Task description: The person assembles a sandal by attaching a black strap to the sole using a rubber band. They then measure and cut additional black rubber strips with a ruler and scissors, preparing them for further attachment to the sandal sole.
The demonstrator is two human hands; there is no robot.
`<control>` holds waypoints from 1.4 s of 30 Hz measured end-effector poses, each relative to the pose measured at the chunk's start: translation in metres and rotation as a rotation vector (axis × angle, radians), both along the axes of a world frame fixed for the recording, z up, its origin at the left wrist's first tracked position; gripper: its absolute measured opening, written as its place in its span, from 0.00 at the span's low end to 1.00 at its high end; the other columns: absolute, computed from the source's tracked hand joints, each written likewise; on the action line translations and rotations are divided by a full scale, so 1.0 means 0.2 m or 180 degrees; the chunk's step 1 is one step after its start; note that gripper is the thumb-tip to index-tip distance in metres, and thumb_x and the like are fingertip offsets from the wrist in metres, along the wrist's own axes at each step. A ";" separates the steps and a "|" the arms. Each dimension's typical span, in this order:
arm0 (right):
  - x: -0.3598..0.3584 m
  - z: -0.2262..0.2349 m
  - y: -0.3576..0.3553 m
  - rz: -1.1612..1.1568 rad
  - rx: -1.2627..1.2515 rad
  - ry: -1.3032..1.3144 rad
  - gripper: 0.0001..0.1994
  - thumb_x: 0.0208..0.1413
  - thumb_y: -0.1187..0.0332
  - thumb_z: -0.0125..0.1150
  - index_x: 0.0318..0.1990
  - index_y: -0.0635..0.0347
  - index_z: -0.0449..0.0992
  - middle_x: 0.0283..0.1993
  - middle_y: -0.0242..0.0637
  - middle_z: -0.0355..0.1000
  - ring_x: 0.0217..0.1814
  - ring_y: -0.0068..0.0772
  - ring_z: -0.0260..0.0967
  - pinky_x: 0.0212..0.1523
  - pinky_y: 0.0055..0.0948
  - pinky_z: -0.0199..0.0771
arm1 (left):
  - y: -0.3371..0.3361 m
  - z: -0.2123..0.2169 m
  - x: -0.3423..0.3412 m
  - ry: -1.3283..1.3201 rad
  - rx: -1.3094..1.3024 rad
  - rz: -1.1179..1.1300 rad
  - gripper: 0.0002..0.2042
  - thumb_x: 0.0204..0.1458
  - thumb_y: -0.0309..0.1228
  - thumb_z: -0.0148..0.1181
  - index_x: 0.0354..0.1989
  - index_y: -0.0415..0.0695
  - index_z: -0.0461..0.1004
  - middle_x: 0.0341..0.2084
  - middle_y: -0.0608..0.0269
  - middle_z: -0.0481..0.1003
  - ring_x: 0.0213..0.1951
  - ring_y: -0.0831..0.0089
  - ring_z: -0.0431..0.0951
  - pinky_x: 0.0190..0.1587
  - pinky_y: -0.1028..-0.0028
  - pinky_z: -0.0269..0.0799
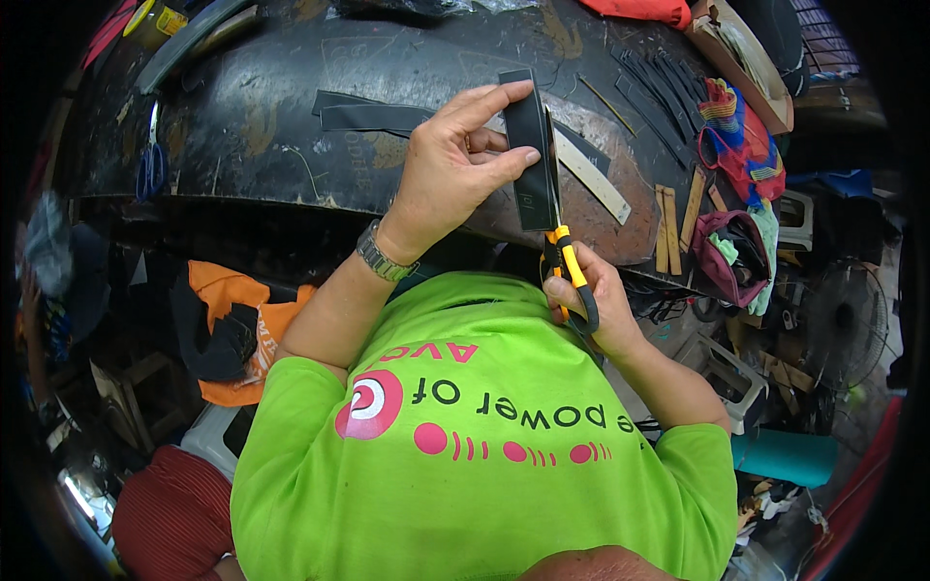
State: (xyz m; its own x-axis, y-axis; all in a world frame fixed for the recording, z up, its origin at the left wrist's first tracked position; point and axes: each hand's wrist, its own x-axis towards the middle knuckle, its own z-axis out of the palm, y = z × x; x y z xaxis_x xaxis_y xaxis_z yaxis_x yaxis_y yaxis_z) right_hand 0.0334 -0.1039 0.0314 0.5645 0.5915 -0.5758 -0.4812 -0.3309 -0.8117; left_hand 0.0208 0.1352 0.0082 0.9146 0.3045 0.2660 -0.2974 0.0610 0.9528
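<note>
Trimming the black strip (528, 189), held above the near edge of the worktop (242, 97), seems in hand; the next move calls for steady guiding. The left hand (450, 155) pinches it between thumb and fingers; the right hand (603, 302) grips the yellow-and-black scissors (570, 257) by their handles.

The left hand (450, 160) pinches a black strip (530, 198) beside yellow-and-black scissors (578, 269) gripped in the right hand (608, 308).
</note>
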 end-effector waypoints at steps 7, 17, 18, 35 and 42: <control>-0.02 0.03 0.01 -0.0036 0.0051 -0.0051 0.15 0.58 0.64 0.72 0.39 0.56 0.68 0.28 0.23 0.66 0.22 0.10 0.62 0.23 0.14 0.65 | -0.02 0.00 -0.01 -0.0138 0.0085 0.0133 0.29 0.50 0.14 0.68 0.64 0.37 0.71 0.61 0.57 0.69 0.43 0.78 0.82 0.45 0.81 0.82; -0.01 0.02 0.01 -0.0043 0.0051 -0.0007 0.15 0.57 0.64 0.73 0.39 0.56 0.68 0.29 0.22 0.66 0.24 0.09 0.61 0.24 0.13 0.65 | -0.01 0.00 -0.01 -0.0123 0.0181 0.0157 0.30 0.50 0.14 0.69 0.64 0.38 0.71 0.60 0.57 0.70 0.42 0.80 0.82 0.44 0.82 0.82; -0.02 0.02 0.01 -0.0029 0.0125 -0.0006 0.15 0.57 0.64 0.73 0.39 0.56 0.68 0.29 0.22 0.66 0.23 0.09 0.61 0.25 0.13 0.64 | -0.01 0.00 -0.01 -0.0135 0.0163 0.0157 0.30 0.50 0.14 0.69 0.64 0.38 0.72 0.60 0.58 0.70 0.42 0.80 0.81 0.43 0.82 0.82; -0.04 0.01 0.00 -0.0124 0.0059 -0.0004 0.15 0.57 0.65 0.73 0.37 0.56 0.67 0.25 0.21 0.65 0.20 0.08 0.59 0.20 0.12 0.61 | -0.03 -0.01 -0.01 -0.0147 0.0141 0.0252 0.30 0.49 0.15 0.70 0.64 0.40 0.72 0.57 0.62 0.71 0.37 0.87 0.76 0.40 0.86 0.79; -0.06 -0.01 0.00 -0.0153 0.0178 0.0033 0.15 0.58 0.65 0.73 0.36 0.56 0.68 0.25 0.20 0.65 0.18 0.07 0.59 0.18 0.11 0.59 | -0.03 -0.01 -0.02 -0.0141 0.0174 0.0234 0.30 0.49 0.15 0.70 0.64 0.40 0.72 0.58 0.62 0.70 0.38 0.87 0.77 0.41 0.86 0.80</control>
State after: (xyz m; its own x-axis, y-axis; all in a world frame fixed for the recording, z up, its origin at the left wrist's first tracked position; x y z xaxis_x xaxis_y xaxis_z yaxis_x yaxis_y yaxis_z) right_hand 0.0213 -0.1049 0.0301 0.5871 0.5952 -0.5487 -0.5041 -0.2615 -0.8231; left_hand 0.0174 0.1293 0.0058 0.8773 0.3543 0.3238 -0.3411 -0.0142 0.9399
